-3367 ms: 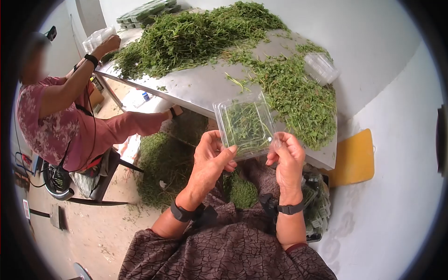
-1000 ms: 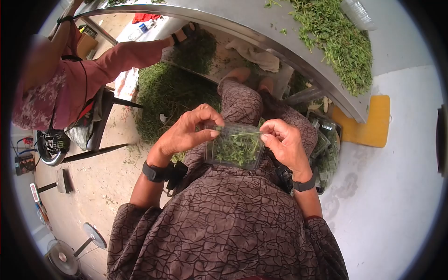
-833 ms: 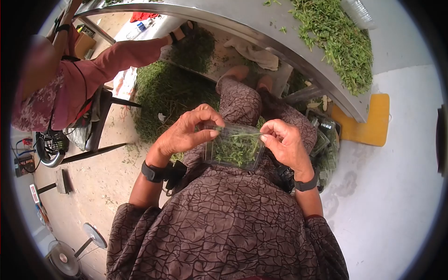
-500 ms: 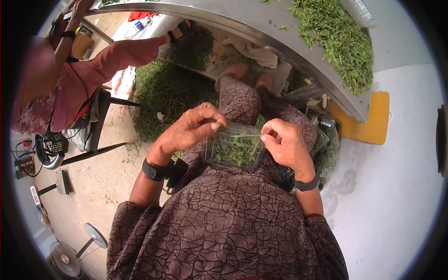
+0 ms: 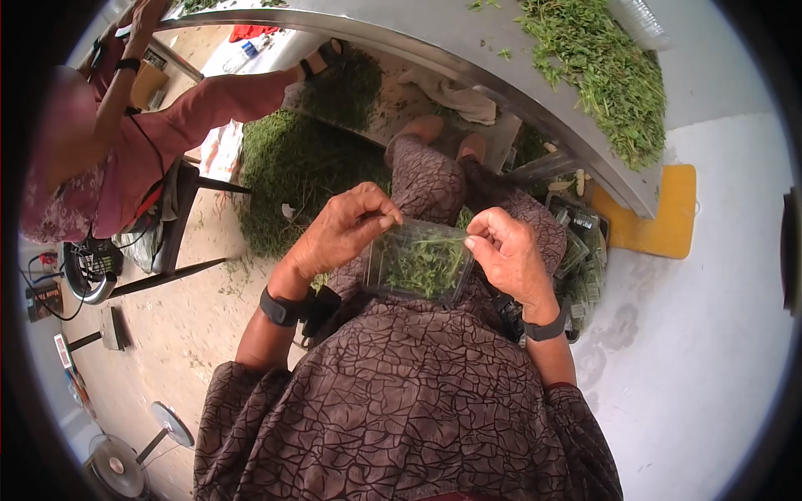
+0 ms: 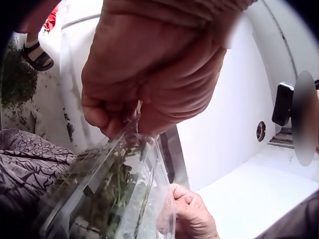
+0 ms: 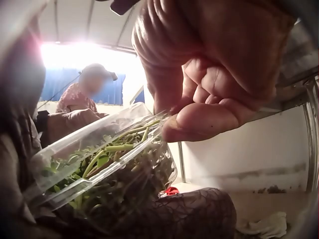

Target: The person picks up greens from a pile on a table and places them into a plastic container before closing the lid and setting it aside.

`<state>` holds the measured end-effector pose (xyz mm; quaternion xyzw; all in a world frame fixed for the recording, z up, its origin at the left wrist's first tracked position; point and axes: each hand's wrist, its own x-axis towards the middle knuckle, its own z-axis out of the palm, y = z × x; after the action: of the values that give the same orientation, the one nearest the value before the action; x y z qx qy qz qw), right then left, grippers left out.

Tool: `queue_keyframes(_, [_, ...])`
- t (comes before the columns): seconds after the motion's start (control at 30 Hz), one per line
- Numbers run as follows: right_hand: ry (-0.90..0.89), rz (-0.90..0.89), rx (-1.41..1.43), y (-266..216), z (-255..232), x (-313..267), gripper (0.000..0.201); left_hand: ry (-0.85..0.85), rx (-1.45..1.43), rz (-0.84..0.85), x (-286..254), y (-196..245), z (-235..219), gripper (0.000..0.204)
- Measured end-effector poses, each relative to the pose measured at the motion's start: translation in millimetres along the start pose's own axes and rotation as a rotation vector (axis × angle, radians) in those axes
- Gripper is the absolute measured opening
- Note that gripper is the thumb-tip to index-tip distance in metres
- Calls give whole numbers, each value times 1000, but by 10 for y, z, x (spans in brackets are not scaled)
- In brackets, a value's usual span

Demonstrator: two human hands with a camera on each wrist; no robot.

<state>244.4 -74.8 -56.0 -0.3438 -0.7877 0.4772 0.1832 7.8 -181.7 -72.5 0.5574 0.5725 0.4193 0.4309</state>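
Note:
A clear plastic clamshell box (image 5: 418,265) filled with green leafy stems (image 5: 426,271) sits at the lap. My left hand (image 5: 347,230) pinches its far left corner between thumb and fingers; the left wrist view shows the fingertips (image 6: 124,127) right at that corner. On the far right corner, my right hand (image 5: 511,250) pinches the edge with thumb and forefinger. In the right wrist view, lid and base (image 7: 99,164) stand slightly apart along one side, with stems showing in the gap.
Ahead is a metal table (image 5: 468,50) with a heap of greens (image 5: 601,83) and stacked clear boxes (image 5: 639,23). Filled boxes (image 5: 585,250) stand low at the right, by a yellow board (image 5: 668,213). More greens (image 5: 292,175) cover the floor. Another person (image 5: 109,150) sits at the left.
From 3.4 seconds ago, both hands have lowered the box from before the table to the lap, and the head view has tilted down. Over the last second, the left fingers shift slightly at the corner.

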Motion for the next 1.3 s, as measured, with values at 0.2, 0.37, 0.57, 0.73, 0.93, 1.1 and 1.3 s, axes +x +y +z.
queue_keyframes(0.2, [-48,169,68,16,-31,-31,11,67,-57,-110,-20,11,54,8])
queue_keyframes(0.37, [-58,181,61,66,-38,-59,10,139,-72,-251,-31,58,83,16])
queue_keyframes(0.57, [-44,137,91,84,-18,-86,8,114,-56,-297,-53,15,64,18])
queue_keyframes(0.73, [-34,85,90,50,-7,-82,8,133,-60,-269,-67,4,82,17])
queue_keyframes(0.93, [-18,-19,22,70,4,-80,8,164,6,-183,-93,-95,121,17])
queue_keyframes(1.1, [-11,-20,-16,58,15,-76,7,167,-22,-217,-95,-82,118,17])
queue_keyframes(1.3, [42,-88,15,164,84,-63,8,161,19,-169,-93,-94,131,12])
